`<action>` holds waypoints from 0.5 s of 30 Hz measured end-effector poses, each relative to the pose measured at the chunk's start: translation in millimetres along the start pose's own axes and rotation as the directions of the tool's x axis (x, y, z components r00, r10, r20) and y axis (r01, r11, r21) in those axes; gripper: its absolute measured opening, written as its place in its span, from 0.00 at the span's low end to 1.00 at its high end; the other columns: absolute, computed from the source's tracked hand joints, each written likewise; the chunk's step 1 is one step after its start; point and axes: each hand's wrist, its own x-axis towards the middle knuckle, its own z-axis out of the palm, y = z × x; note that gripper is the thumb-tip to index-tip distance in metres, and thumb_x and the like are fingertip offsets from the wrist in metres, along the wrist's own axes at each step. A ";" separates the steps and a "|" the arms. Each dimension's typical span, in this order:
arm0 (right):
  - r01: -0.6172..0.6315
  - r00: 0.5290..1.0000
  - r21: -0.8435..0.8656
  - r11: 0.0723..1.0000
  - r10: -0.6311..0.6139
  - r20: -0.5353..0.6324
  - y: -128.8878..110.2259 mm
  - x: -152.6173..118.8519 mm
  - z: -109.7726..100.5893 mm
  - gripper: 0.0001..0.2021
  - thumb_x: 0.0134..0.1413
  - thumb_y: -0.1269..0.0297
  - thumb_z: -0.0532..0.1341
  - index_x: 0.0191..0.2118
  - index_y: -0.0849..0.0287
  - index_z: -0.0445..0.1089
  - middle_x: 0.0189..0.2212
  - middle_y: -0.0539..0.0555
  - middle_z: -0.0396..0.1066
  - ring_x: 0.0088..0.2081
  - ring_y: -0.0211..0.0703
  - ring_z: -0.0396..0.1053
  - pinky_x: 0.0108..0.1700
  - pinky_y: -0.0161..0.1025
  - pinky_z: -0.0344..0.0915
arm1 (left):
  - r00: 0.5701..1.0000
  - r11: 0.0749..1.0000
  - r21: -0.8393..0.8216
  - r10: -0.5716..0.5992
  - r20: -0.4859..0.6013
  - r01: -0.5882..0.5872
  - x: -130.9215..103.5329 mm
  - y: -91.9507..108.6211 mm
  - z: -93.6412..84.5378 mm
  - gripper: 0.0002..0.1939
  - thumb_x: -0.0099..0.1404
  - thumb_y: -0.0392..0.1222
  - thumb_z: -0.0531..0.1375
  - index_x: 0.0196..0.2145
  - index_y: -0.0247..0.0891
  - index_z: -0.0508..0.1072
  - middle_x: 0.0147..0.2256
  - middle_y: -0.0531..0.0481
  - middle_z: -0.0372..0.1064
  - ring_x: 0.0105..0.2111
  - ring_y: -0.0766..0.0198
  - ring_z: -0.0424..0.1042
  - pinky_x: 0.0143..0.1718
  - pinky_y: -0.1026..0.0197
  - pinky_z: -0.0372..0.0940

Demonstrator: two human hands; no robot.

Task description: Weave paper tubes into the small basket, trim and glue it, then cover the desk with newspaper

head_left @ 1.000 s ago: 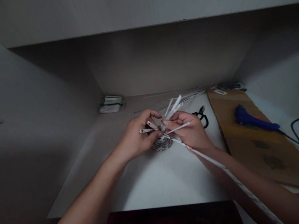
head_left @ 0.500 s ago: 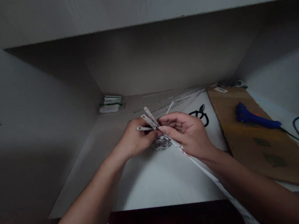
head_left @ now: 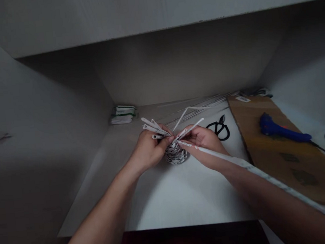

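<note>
A small round woven piece of rolled paper [head_left: 176, 156] is held between my two hands over the white tabletop. Several paper tubes [head_left: 154, 126] stick up from it toward the upper left, above my left hand [head_left: 152, 148], whose thumb and fingers are closed at the weave's top edge. On the other side my right hand [head_left: 200, 141] pinches a long paper tube [head_left: 211, 153] close to the weave. That tube runs back along my right forearm. Another tube [head_left: 193, 124] points up over the right fingers, and a bent one [head_left: 181, 119] rises behind. The fingertips are partly hidden.
Black-handled scissors [head_left: 219, 129] lie just beyond my right hand. A blue glue gun [head_left: 284, 129] with a cable rests on a cardboard sheet [head_left: 269, 157] at right. Thin sticks [head_left: 198, 109] lie at the back; a green-white packet [head_left: 123, 114] stands back left. A shelf [head_left: 152, 13] overhangs.
My right hand has turned and shifted slightly right, away from the left. The long tube has swung outward over the right forearm. The upright tubes lean further left, and more of the weave shows.
</note>
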 end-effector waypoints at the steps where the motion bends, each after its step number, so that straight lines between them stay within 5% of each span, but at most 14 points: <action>1: 0.004 1.000 0.010 1.000 -0.004 -0.013 -0.1 0.2 0.4 0.09 0.46 0.65 0.68 0.35 0.59 0.71 0.32 0.51 0.73 0.35 0.39 0.72 0.42 0.39 0.68 | 1.000 1.000 -0.004 -0.003 -0.010 0.003 -0.1 0.3 0.9 0.03 0.61 0.34 0.59 0.30 0.36 0.72 0.29 0.50 0.72 0.33 0.61 0.71 0.36 0.61 0.64; 6: 0.022 0.995 -0.064 0.998 -0.028 -0.097 -0.2 -3.2 6.8 0.06 0.48 0.64 0.67 0.29 0.58 0.70 0.31 0.52 0.74 0.34 0.40 0.72 0.36 0.37 0.67 | 0.998 0.999 0.032 -0.029 -0.058 0.031 0.1 -4.0 5.3 0.03 0.62 0.37 0.59 0.31 0.36 0.73 0.31 0.49 0.74 0.34 0.60 0.72 0.36 0.61 0.64; 9: 0.149 0.975 -0.171 0.974 -0.174 -0.138 1.9 -10.0 14.0 0.02 0.51 0.65 0.65 0.31 0.57 0.73 0.35 0.53 0.76 0.37 0.42 0.73 0.40 0.40 0.69 | 0.991 0.995 0.058 -0.069 -0.112 0.076 1.2 -8.9 5.4 0.04 0.62 0.38 0.58 0.31 0.36 0.73 0.31 0.48 0.74 0.34 0.59 0.73 0.35 0.61 0.64; 12: 0.367 0.910 -0.416 0.832 -0.415 -0.028 3.8 -15.5 17.8 0.08 0.52 0.71 0.63 0.38 0.53 0.76 0.37 0.52 0.78 0.43 0.44 0.73 0.50 0.45 0.66 | 0.985 0.992 0.092 -0.070 -0.155 0.085 2.3 -10.6 3.7 0.04 0.62 0.38 0.58 0.31 0.37 0.73 0.31 0.49 0.75 0.35 0.59 0.73 0.37 0.60 0.65; 15: 0.415 0.881 -0.510 0.754 -0.472 0.019 6.8 -14.9 15.5 0.11 0.55 0.73 0.60 0.40 0.52 0.76 0.38 0.50 0.78 0.44 0.42 0.73 0.53 0.45 0.64 | 0.986 0.990 0.127 -0.042 -0.164 0.063 2.7 -8.5 2.8 0.04 0.61 0.36 0.58 0.31 0.38 0.73 0.31 0.49 0.75 0.36 0.59 0.73 0.39 0.60 0.65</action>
